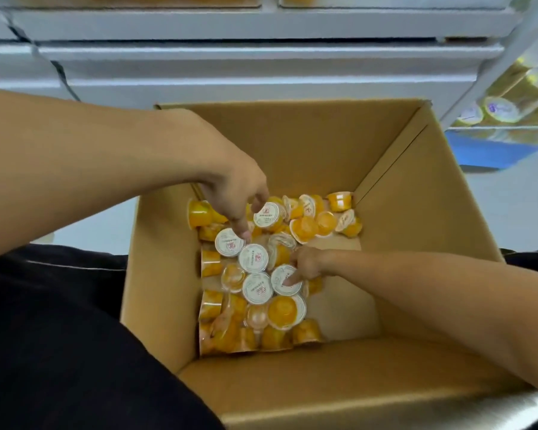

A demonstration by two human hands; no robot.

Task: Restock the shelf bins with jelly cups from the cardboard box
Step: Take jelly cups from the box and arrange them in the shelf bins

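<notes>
Both hands reach into the cardboard box [401, 212]; left hand [230, 193] fingers pinch a jelly cup [269, 215]; right hand [308, 263] fingers curl onto another cup [284, 279].

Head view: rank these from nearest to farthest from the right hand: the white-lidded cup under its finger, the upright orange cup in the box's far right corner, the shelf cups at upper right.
1. White-lidded cup, touched by the right hand.
2. Upright orange cup, far right corner of the cardboard box.
3. Shelf cups, outside the box, upper right.

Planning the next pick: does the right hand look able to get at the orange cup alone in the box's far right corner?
Probably yes. The right hand is already down inside the cardboard box, the corner cup lies uncovered, and only loose jelly cups lie between.
</notes>
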